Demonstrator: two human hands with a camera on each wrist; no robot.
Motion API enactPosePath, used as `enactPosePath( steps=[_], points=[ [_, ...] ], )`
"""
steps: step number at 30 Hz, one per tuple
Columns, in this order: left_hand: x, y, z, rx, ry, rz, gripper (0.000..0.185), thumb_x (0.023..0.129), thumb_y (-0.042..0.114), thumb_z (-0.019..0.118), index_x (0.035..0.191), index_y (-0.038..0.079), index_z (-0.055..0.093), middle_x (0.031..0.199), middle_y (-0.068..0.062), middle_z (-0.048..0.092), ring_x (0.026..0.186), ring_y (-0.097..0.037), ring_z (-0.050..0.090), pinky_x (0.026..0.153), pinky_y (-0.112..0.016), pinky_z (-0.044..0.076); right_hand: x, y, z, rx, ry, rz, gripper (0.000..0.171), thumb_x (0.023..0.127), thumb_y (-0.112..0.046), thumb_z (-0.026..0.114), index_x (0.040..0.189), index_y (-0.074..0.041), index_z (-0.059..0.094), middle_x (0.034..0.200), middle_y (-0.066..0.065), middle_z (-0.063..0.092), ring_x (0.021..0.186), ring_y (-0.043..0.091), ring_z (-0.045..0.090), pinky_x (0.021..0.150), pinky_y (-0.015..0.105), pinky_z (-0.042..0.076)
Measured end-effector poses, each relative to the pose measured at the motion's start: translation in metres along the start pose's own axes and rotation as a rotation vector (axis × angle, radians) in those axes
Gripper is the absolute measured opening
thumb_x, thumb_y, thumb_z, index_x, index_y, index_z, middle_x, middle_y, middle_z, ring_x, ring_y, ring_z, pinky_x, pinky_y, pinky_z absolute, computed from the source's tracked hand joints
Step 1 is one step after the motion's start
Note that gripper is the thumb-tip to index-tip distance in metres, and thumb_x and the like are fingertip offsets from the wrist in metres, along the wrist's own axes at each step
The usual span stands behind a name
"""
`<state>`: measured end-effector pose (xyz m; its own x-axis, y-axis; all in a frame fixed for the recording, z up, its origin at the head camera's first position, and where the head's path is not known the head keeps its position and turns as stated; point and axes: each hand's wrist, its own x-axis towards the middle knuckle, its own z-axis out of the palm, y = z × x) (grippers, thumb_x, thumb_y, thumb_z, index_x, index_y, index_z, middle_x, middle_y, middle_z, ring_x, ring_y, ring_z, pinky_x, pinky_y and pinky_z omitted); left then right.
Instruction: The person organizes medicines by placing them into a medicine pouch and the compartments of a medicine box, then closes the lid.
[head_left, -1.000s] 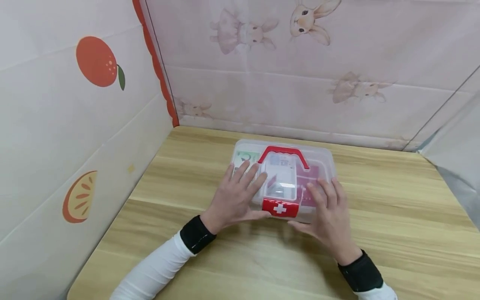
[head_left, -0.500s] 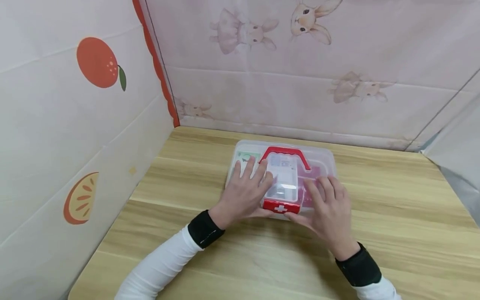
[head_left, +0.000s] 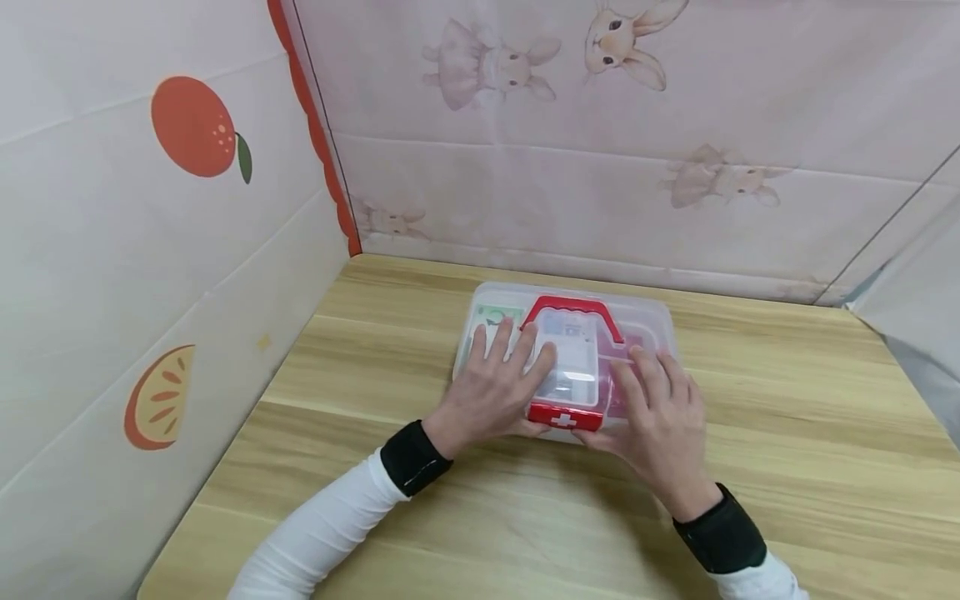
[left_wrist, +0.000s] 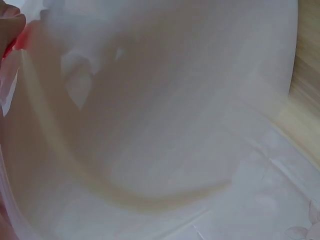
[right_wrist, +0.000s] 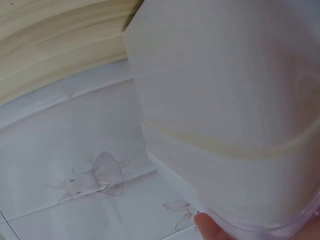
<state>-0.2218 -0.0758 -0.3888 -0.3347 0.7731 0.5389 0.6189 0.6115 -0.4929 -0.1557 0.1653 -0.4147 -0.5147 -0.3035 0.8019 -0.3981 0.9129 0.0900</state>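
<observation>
A translucent plastic first-aid box (head_left: 645, 308) lies on the wooden table in the head view, its red handle (head_left: 577, 302) folded down on the lid. At its front edge is a red latch (head_left: 564, 417) with a white cross. My left hand (head_left: 491, 392) spreads its fingers over the lid, thumb at the latch's left end. My right hand (head_left: 660, 417) rests bent fingers on the lid's right part, thumb at the latch's right end. Paper and pink items show through the lid. Both wrist views are filled by the box's pale side, with only a bit of finger (right_wrist: 212, 227) showing.
The wooden table (head_left: 360, 333) extends to both sides of the box. Behind it hangs a pink wall cloth (head_left: 450, 192) with printed rabbits. A white cloth (head_left: 82, 250) with printed fruit stands on the left.
My left hand has shifted right across the lid. Both thumbs have moved in to the latch's ends, and the latch appears narrower from above. The box has stayed nearly in place.
</observation>
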Motion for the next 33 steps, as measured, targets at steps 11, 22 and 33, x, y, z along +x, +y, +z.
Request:
enactPosePath(
  steps=[11, 22, 33],
  points=[
    [0.0017, 0.0036, -0.0009, 0.077, 0.040, 0.043, 0.090, 0.074, 0.082, 0.056, 0.130, 0.011, 0.057, 0.130, -0.020, 0.063, 0.112, -0.042, 0.064, 0.091, -0.053, 0.053, 0.0013, -0.0026, 0.0053, -0.043, 0.102, -0.009, 0.089, 0.082, -0.078, 0.048, 0.120, 0.002, 0.059, 0.126, 0.024, 0.060, 0.107, 0.048, 0.056, 0.073, 0.062, 0.051],
    [0.0029, 0.0061, -0.0004, 0.100, 0.044, 0.032, 0.090, 0.072, 0.083, 0.057, 0.127, 0.010, 0.060, 0.128, -0.021, 0.064, 0.110, -0.042, 0.065, 0.089, -0.053, 0.053, 0.0030, -0.0057, 0.0065, -0.073, 0.121, -0.002, 0.089, 0.083, -0.078, 0.047, 0.118, 0.003, 0.059, 0.124, 0.025, 0.061, 0.107, 0.047, 0.056, 0.071, 0.062, 0.051],
    [0.0044, 0.0054, -0.0028, 0.156, -0.008, 0.062, 0.089, 0.077, 0.082, 0.050, 0.132, 0.011, 0.052, 0.128, -0.023, 0.063, 0.109, -0.043, 0.065, 0.086, -0.052, 0.055, 0.0013, -0.0063, 0.0069, -0.076, 0.101, 0.000, 0.086, 0.085, -0.075, 0.047, 0.121, 0.002, 0.060, 0.127, 0.024, 0.060, 0.108, 0.047, 0.056, 0.075, 0.064, 0.050]
  ],
)
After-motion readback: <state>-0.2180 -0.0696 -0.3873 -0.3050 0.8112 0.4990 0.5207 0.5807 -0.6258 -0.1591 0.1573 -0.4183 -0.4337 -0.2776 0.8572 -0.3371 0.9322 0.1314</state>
